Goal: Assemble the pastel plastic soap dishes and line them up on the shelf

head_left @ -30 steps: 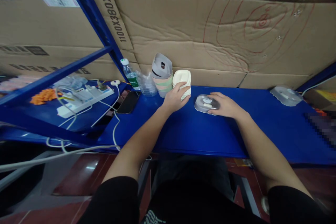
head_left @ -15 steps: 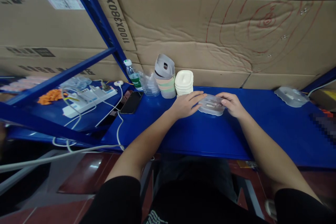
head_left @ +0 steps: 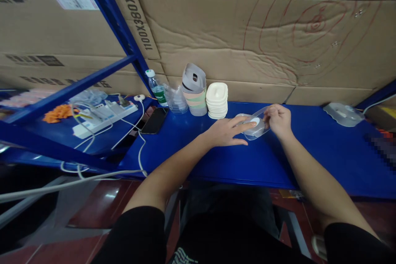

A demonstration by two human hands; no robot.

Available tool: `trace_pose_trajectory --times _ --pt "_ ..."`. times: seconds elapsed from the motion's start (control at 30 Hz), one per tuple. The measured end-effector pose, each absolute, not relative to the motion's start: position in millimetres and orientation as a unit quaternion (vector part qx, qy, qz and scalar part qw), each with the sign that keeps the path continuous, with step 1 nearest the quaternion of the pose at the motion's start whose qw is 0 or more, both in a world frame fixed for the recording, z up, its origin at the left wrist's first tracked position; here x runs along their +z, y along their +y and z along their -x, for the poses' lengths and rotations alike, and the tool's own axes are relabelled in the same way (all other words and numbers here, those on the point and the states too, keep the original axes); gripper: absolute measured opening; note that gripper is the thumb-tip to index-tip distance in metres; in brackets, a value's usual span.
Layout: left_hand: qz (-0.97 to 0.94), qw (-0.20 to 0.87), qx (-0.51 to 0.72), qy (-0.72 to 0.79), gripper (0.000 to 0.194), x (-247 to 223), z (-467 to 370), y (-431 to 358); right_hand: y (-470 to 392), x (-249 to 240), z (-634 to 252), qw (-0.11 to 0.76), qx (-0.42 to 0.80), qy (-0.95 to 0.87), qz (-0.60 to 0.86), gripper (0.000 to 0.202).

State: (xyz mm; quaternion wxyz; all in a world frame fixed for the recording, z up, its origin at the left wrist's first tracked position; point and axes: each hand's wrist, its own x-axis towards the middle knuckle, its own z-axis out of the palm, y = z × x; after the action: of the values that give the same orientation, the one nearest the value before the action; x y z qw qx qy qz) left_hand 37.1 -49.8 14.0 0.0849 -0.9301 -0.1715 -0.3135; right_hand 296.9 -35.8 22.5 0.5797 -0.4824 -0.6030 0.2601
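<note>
My right hand pinches the raised edge of a clear plastic piece that tilts up on its right side. It looks like part of a clear plastic container; whether lid and base are joined, I cannot tell. A white oval piece shows at the container's middle. Coming from the left, my left hand reaches over the container with fingers stretched and apart, its index fingertip at the white piece. Behind the left hand stands a stack of cream-coloured lids.
Left of the stack are grey and pastel sleeves, clear cups, a water bottle and a black phone. A power strip with cables lies further left. Another clear plastic piece rests at the right. Cardboard stands behind the blue table.
My right hand has turned and lifted the clear plastic on its right side, so it tilts. My left hand has moved slightly right and nearer me, its fingers spread over the white piece.
</note>
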Motion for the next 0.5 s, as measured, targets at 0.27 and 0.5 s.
trace_pose_trajectory --times 0.27,0.5 --pt "0.903 0.106 -0.349 -0.226 0.056 8 -20 -29 -33 22 -303 0.578 0.280 -0.615 0.458 0.075" --pt "0.692 0.142 -0.541 -0.456 0.069 27 69 8 -26 24 -309 0.602 0.258 -0.595 0.466 0.057"
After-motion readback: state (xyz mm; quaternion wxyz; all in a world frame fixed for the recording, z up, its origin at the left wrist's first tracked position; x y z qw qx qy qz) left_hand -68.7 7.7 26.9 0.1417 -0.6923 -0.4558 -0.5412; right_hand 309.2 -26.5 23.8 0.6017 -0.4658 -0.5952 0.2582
